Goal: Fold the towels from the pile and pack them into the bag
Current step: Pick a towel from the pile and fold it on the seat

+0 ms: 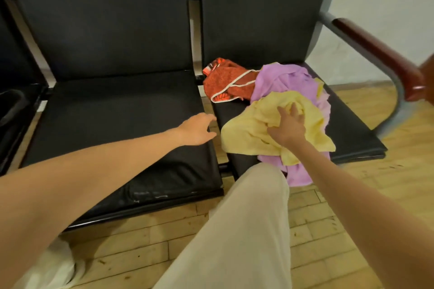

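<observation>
Head view: a row of black padded chairs (112,110) against a pale wall (387,7), on a floor of worn yellowish wood blocks (328,230). At the far right, a grey metal armrest topped with dark red wood (375,51).

On the right-hand seat (352,134), a loose pile of towels. Furthest back, an orange-red towel (223,80) with white edging, crumpled. Beside and partly over it, a purple towel (286,77), spilling down past the front edge of the seat. On top of the purple one, toward the front, a pale yellow towel (249,131), bunched and unfolded.

Right hand (287,128) sunk into the yellow towel, fingers curled into the cloth and gripping a fold of it. Left hand (197,130) reaching across the front of the left-hand seat, fingers loosely spread and holding nothing, just beside the yellow towel's near edge but apart from it.

Below, a leg in light beige trousers (244,230) close to the front of the right-hand seat. At the lower left, something white (56,267) on the floor, too blurred to tell what.
</observation>
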`<state>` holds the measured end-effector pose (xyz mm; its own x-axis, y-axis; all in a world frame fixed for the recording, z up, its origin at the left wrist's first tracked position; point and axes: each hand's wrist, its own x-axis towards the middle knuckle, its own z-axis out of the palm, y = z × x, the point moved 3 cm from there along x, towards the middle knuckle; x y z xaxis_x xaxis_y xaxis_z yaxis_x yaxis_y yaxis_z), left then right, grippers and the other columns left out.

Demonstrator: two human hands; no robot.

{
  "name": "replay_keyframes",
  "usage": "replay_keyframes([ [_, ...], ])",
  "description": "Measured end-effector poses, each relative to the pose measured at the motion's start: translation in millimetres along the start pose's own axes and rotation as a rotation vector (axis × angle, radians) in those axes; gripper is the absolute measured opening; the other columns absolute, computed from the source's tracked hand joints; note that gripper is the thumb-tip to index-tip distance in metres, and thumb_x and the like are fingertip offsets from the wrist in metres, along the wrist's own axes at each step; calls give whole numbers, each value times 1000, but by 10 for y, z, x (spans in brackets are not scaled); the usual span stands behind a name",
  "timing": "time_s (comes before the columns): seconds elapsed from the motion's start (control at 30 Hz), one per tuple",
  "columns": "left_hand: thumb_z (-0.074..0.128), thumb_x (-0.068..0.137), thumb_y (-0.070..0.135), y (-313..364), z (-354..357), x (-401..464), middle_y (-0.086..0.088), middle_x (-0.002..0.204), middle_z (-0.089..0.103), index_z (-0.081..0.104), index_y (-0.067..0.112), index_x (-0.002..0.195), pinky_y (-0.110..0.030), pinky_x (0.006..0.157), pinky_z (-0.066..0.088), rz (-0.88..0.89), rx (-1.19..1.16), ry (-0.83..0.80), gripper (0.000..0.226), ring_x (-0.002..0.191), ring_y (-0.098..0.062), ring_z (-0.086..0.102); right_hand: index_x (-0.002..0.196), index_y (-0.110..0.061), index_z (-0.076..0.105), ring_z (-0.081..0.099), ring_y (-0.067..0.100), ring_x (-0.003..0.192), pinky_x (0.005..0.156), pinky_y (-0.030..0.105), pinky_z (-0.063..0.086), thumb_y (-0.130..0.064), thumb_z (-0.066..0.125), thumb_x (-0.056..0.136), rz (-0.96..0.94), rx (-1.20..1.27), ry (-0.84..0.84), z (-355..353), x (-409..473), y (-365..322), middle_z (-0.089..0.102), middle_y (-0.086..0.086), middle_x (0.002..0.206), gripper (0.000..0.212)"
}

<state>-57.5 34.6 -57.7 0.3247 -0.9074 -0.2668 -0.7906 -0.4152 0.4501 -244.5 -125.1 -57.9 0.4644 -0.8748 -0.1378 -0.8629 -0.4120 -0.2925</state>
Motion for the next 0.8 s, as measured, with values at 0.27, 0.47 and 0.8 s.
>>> replay_keyframes([
  [0.27,69,83,34,407,450,551,-13,120,53,47,14,129,-37,88,45,14,-68,-11,54,114,-29,51,147,-27,29,28,43,126,104,39,25,-39,57,89,57,121,159,195,125,265,15,19,150,66],
  [0.47,69,81,16,551,567,547,1,73,47,57,14,72,-31,67,39,32,-141,68,15,81,-28,54,121,-15,60,35,39,114,102,36,28,-25,59,90,43,186,189,187,106,368,29,15,135,33],
  [0.8,67,88,14,541,-289,-413,-4,93,66,68,18,89,-23,79,50,-52,-798,474,4,85,-10,60,96,-17,46,42,15,94,82,24,35,-21,57,91,-119,884,530,-436,-457,-466,46,2,101,14],
])
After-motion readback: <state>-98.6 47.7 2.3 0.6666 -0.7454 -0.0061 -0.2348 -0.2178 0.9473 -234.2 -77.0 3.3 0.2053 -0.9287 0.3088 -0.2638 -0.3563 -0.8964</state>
